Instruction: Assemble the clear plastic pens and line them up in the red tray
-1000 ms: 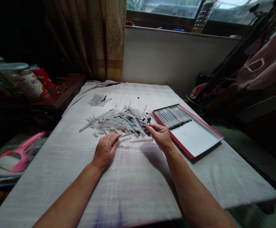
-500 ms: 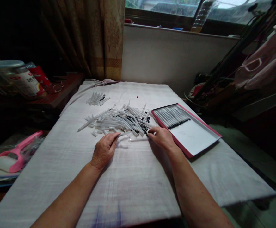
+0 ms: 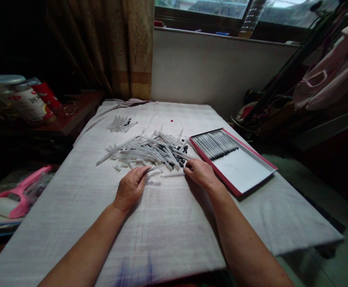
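Observation:
My left hand (image 3: pixel 132 187) is closed in a pinch on a thin, pale pen part (image 3: pixel 156 168) that points right, just in front of a heap of clear pen parts (image 3: pixel 144 149). My right hand (image 3: pixel 200 172) has its fingertips pressed together at the heap's right front edge, beside small black pieces (image 3: pixel 182 162); whatever they grip is hidden. Between the hands a loose clear pen tube (image 3: pixel 172 174) lies on the cloth. To the right sits a shallow red-edged box (image 3: pixel 245 175) with a row of black-tipped pens (image 3: pixel 217 144) along its far side.
A smaller pile of clear and black pen pieces (image 3: pixel 121 123) lies farther back on the cloth-covered table (image 3: pixel 168 239), and a tiny red piece (image 3: pixel 172 120) rests near the far edge. Jars (image 3: pixel 21 97) stand on a side table at left, above a pink-handled object (image 3: pixel 20 195).
The whole view has shifted slightly. Both hands stay almost where they were; my right fingertips remain by the black pieces, and my left hand keeps its pinch on the pen part.

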Tool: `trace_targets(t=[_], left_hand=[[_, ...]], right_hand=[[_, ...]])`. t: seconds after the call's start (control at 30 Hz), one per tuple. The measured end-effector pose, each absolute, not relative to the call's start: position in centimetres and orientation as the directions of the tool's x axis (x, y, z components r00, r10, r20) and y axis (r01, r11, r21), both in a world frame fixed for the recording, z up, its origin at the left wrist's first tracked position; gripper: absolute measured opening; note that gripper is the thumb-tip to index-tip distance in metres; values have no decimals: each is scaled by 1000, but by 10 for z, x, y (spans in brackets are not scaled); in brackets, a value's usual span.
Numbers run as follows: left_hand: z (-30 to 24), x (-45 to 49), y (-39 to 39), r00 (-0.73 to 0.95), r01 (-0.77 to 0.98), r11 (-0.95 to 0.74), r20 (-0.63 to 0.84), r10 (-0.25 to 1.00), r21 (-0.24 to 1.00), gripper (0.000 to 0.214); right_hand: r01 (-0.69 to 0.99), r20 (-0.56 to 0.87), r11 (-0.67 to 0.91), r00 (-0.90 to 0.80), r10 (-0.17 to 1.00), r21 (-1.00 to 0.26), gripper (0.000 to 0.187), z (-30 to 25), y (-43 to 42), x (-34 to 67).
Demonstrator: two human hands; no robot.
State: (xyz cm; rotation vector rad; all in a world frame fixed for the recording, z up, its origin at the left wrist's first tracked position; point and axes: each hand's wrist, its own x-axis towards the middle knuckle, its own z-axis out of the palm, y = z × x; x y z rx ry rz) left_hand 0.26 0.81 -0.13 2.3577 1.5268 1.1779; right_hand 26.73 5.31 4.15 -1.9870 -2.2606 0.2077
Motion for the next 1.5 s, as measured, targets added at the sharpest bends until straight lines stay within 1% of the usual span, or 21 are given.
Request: trace_targets(t=[0.13,0.23,0.37,0.43,0.5,0.57,0.6,0.67,0.7,0.77,0.8,0.87,1.0,1.13,1.3,1.5], left_hand=[[-1,3,8,207,740,-493,542,814,458,29],[-1,2,8,215,742,-498,545,810,448,28],[0,1,8,225,741,-512,558,799,434,28],[0,2,7,228,734,-515,554,800,442,28],[1,2,7,232,722,-521,551,802,455,28],[2,2,6,239,712,-528,548,802,463,29],[2,3,6,241,710,-529,545,803,465,29],[2,3,6,241,712,-524,538,808,468,30],[1,3,6,239,713,-521,536,810,469,30],[1,3,7,238,711,-522,538,809,470,29],[1,3,7,240,707,-527,541,806,471,29],[2,4,6,245,698,-537,546,801,474,29],[6,5,4,254,697,-539,540,803,473,29],[8,6,3,263,701,-528,514,817,480,30],[7,7,3,268,704,-525,505,820,478,30],[7,7,2,268,711,-521,503,822,472,29]], right_hand=[[971,8,137,-138,990,-196,17,43,52,268],[971,-13,128,-134,991,-200,17,44,51,269],[979,-21,81,-86,996,-188,19,47,52,275],[974,12,50,-49,999,-221,19,47,54,280],[944,75,34,-10,997,-329,20,47,56,285],[852,130,47,25,991,-522,25,45,58,285],[769,140,66,30,990,-635,26,44,58,283],[535,113,91,8,994,-840,23,43,57,275],[402,85,85,-19,996,-912,21,44,55,269],[176,18,31,-77,997,-984,22,46,51,256],[102,-10,0,-103,995,-995,23,48,48,250],[17,-35,-34,-133,991,-999,25,51,44,239],[-59,-38,-46,-123,992,-997,25,52,40,227],[-63,-69,-79,-151,986,-995,27,49,39,223],[-48,-49,-60,-197,979,-997,25,45,39,222],[-46,-40,-50,-201,979,-998,23,42,39,222]])
